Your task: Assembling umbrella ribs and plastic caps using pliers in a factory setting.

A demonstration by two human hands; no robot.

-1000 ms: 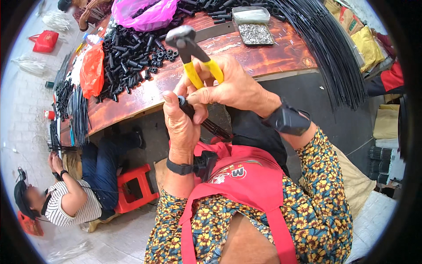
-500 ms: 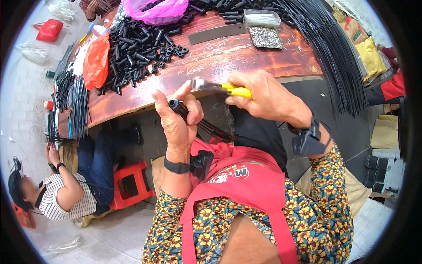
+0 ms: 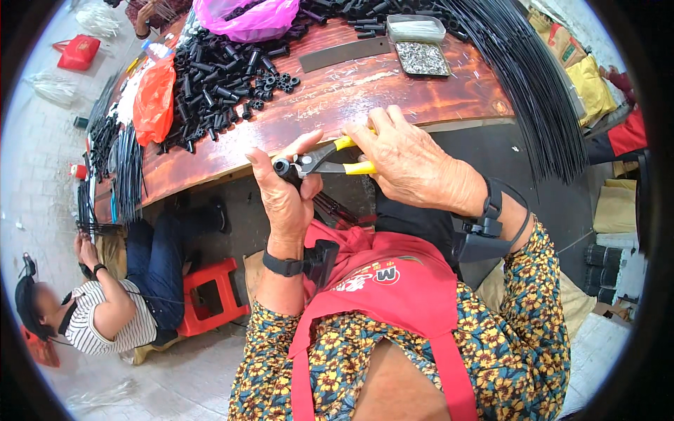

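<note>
My left hand (image 3: pixel 282 205) is closed round a black plastic tube-shaped piece (image 3: pixel 282 166), its round end turned up beside the thumb. Thin dark rods (image 3: pixel 340 209) run from below that hand toward my lap. My right hand (image 3: pixel 418 160) grips a pair of pliers (image 3: pixel 361 168) with yellow handles, spread apart. The metal jaws reach the top of the black piece, close to my left fingers. Whether the jaws bite on anything is too small to tell. Both hands are just off the near edge of the wooden table (image 3: pixel 337 98).
A heap of black plastic tube pieces (image 3: pixel 225 84) covers the table's left, near an orange bag (image 3: pixel 153 102) and a pink bag (image 3: pixel 246 19). A metal strip (image 3: pixel 344 54), a tray of small metal bits (image 3: pixel 421 59) and long black rods (image 3: pixel 526 91) lie rightward. A person sits left by a red stool (image 3: pixel 210 295).
My right hand has turned and lowered the pliers, bringing the jaws onto the black piece. The handles have spread. My left hand stays nearly in place.
</note>
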